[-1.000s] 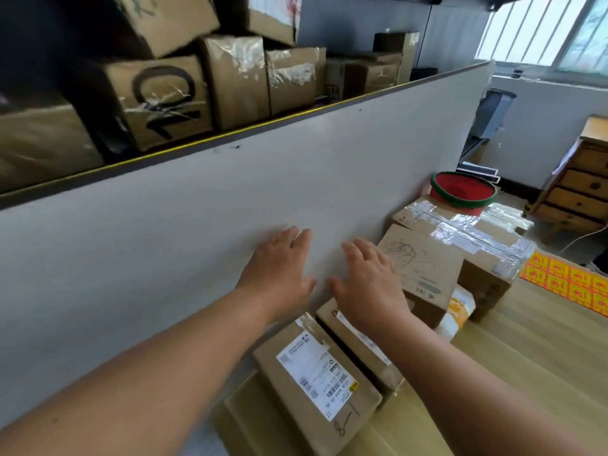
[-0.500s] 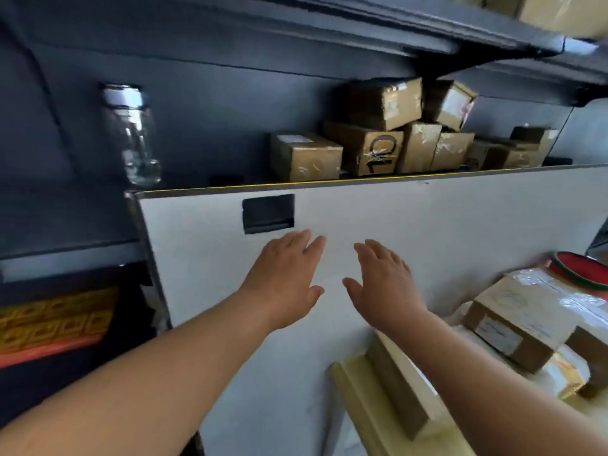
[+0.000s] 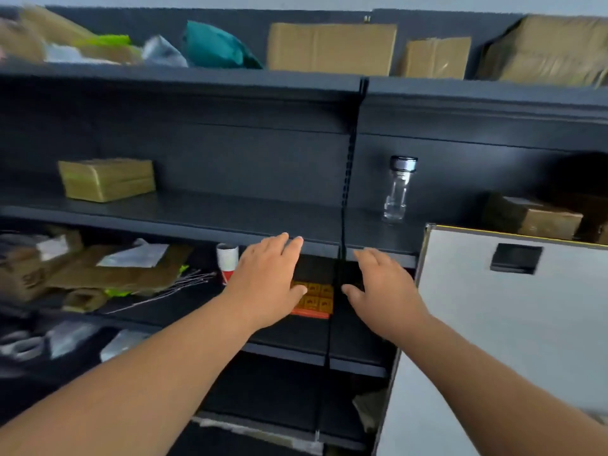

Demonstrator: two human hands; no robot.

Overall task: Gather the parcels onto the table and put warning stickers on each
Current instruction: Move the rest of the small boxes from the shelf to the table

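Observation:
I face a dark shelving unit [image 3: 204,212]. My left hand [image 3: 266,281] and my right hand [image 3: 381,291] reach forward side by side, palms down, fingers straight, holding nothing. Between them, on a lower shelf, lies an orange sheet of warning stickers [image 3: 314,299], partly covered by my left hand. One brown parcel [image 3: 107,179] sits on the middle shelf at the left. Another parcel [image 3: 539,217] stands on the same shelf at the right, behind a white panel [image 3: 513,324]. Several larger cardboard boxes [image 3: 332,49] line the top shelf.
A clear glass jar [image 3: 399,189] with a metal lid stands on the middle shelf. A red and white cup [image 3: 227,261] and flattened cardboard and paper [image 3: 98,268] clutter the lower shelf at the left. Scissors [image 3: 19,345] lie lower left. A teal bag [image 3: 214,46] lies on top.
The view has swung left from the table and its parcels to the shelving unit. Both hands stay outstretched and empty, now over the sticker sheet on the lower shelf.

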